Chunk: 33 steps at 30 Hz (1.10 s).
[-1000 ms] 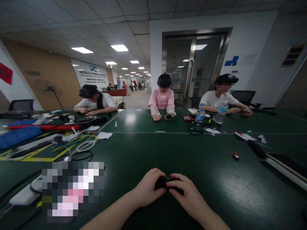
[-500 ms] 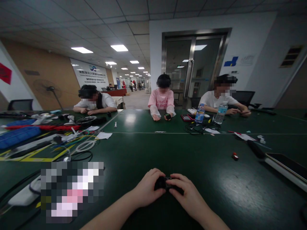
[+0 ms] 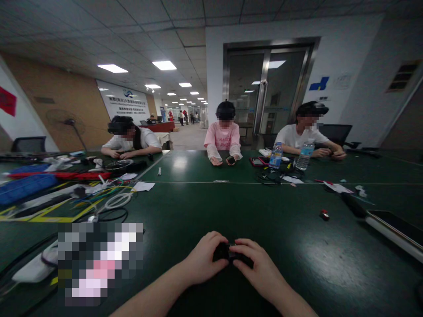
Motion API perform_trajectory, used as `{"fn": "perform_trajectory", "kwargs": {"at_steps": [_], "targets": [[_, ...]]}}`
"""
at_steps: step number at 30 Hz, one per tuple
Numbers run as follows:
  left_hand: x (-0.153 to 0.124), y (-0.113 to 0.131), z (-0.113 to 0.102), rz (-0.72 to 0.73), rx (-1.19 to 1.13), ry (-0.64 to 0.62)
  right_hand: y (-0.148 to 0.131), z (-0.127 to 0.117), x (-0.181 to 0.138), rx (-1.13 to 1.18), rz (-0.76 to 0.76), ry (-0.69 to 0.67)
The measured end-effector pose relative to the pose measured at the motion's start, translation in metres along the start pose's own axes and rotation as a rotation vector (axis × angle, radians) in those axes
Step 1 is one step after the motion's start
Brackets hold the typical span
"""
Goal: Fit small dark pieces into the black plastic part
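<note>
Nearest are the two forearms, and at their ends the left hand (image 3: 208,255) and the right hand (image 3: 254,262) meet over a small black object (image 3: 229,252). The object lies between the two grips, so it is to the right of the left grip and to the left of the right one; neither hand is clearly nearer. Its long axis seems to run from side to side, from one hand to the other, but the fingers hide much of it and I cannot be certain. Each grip is curled around one end, thumb on the near side and fingers on the far side, parted only by the object's thickness. Whether the object touches the tabletop (image 3: 185,207) below, I cannot tell. Farther, to the right and well apart from the hands, lies a small red-and-black piece (image 3: 324,215). Beyond it, across the tabletop, sits a person in pink (image 3: 223,135).
</note>
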<state>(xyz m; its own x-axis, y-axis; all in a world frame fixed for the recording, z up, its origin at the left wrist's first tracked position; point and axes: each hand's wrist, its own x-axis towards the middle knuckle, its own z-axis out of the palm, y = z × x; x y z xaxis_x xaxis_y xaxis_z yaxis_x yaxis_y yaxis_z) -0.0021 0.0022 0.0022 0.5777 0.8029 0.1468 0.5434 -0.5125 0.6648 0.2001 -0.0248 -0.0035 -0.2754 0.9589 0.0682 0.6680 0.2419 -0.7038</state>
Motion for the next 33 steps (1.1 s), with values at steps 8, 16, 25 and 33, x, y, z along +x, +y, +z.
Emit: {"fn": "perform_trajectory", "kwargs": {"at_steps": [8, 16, 25, 33], "targets": [[-0.0001, -0.0002, 0.0004, 0.006, -0.01, 0.007, 0.0018, 0.0015, 0.0011, 0.0, 0.009, 0.002], [0.0, 0.0016, -0.0016, 0.002, -0.006, -0.009, 0.0009, 0.0011, 0.0011, -0.005, 0.011, -0.002], [-0.0003, 0.001, -0.0019, 0.023, 0.003, -0.01, 0.001, 0.0003, 0.0004, 0.006, 0.024, 0.0], [0.0001, 0.0013, -0.0014, 0.014, 0.004, -0.009, -0.0017, -0.0003, 0.0002, 0.004, 0.01, 0.017]]}}
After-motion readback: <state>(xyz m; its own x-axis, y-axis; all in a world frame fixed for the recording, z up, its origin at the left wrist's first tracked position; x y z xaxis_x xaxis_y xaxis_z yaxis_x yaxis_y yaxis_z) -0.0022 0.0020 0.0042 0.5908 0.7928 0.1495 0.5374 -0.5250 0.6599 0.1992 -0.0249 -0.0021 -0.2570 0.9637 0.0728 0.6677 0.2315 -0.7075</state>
